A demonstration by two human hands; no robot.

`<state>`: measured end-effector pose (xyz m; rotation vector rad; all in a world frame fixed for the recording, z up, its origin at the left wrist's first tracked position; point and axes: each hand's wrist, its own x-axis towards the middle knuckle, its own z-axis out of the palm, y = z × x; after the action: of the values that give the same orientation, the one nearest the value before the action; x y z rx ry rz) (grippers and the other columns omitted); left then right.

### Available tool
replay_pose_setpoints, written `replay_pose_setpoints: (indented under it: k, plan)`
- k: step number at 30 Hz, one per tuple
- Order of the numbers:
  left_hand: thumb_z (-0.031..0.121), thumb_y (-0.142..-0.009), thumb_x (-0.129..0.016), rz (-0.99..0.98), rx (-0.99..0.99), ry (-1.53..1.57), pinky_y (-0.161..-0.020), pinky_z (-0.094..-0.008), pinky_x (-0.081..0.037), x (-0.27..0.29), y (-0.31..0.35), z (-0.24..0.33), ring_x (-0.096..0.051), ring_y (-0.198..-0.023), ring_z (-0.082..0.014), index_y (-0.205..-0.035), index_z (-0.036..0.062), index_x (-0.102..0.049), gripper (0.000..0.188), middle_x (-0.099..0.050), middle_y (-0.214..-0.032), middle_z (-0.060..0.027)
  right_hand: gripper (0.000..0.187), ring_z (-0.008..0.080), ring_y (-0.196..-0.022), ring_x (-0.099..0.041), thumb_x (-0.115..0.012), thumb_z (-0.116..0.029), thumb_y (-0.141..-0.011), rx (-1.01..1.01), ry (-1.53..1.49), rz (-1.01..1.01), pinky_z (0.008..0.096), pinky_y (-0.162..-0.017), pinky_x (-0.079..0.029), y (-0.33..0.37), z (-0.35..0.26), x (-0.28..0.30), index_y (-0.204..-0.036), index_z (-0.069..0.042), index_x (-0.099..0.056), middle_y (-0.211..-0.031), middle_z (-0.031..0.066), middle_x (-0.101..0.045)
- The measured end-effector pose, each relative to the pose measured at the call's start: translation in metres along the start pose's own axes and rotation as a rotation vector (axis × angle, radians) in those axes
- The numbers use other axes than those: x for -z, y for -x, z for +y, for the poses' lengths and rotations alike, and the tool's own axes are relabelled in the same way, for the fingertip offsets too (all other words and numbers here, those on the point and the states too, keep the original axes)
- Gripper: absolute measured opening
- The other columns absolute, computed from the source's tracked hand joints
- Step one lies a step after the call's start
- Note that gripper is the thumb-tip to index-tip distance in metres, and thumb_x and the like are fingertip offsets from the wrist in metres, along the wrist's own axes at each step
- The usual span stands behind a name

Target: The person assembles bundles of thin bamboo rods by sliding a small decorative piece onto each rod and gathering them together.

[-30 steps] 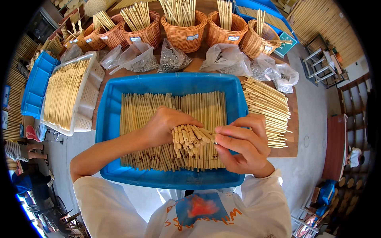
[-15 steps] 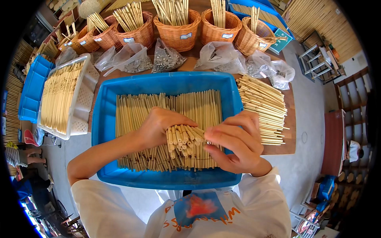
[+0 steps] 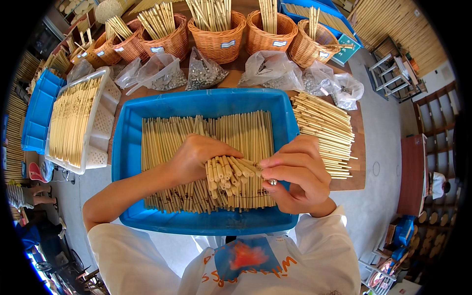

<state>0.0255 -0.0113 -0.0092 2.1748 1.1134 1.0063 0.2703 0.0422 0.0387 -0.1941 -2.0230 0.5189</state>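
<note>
Head view: with left hand (image 3: 199,152) closed round stick bundle (image 3: 225,173) above blue tray (image 3: 206,225) and right hand (image 3: 302,174) pinching small shiny piece (image 3: 273,182) at bundle's right, better to guide piece gently.

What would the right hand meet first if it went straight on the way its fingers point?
Probably the sticks in the left hand: the right hand points leftward at them, though depth leaves contact unclear.
</note>
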Motion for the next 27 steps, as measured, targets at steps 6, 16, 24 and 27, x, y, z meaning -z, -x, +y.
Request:
replay_pose_setpoints:
  k: [6,16,24,27]
  plan:
    - [0.013,-0.07,-0.083,-0.01,0.006,-0.001,-0.069,-0.0371,-0.059,0.0011,-0.001,0.0019,-0.074,-0.08,-0.0299,-0.103,0.005,-0.076,0.035,-0.076,-0.092,-0.0127,0.038,0.0227,-0.08,-0.062,-0.08,0.0,-0.065,-0.045,0.0,0.016,0.0364,-0.074,-0.043,0.0012,-0.002,0.005,-0.102,-0.006,-0.077,-0.1,0.0059,-0.074]
    - [0.014,-0.071,-0.082,0.024,0.017,-0.013,-0.07,-0.0372,-0.059,0.0004,0.0019,-0.0001,-0.074,-0.08,-0.0305,-0.104,0.0052,-0.076,0.035,-0.076,-0.093,-0.0135,0.041,0.0232,-0.083,-0.06,-0.073,-0.002,-0.068,-0.171,-0.077,-0.089,0.0356,-0.079,-0.041,0.0017,0.0034,0.0044,-0.108,-0.008,-0.078,-0.101,0.0044,-0.076]
    - [0.015,-0.073,-0.082,0.021,0.025,0.01,-0.07,-0.0367,-0.059,0.0021,0.0019,0.0027,-0.074,-0.079,-0.0304,-0.103,0.0058,-0.076,0.033,-0.075,-0.091,-0.0125,0.039,0.0229,-0.083,-0.06,-0.075,-0.003,-0.068,-0.194,-0.037,-0.054,0.036,-0.08,-0.043,0.0037,0.0034,0.0026,-0.107,-0.008,-0.079,-0.099,0.0045,-0.076]
    - [0.015,-0.073,-0.081,0.035,0.013,0.006,-0.07,-0.0365,-0.058,0.0009,0.0015,0.0021,-0.074,-0.079,-0.0302,-0.102,0.0058,-0.076,0.031,-0.075,-0.09,-0.0122,0.037,0.0229,-0.082,-0.06,-0.075,-0.002,-0.069,-0.21,-0.048,-0.047,0.0358,-0.08,-0.043,0.0043,0.0026,0.0023,-0.105,-0.007,-0.079,-0.099,0.0047,-0.076]
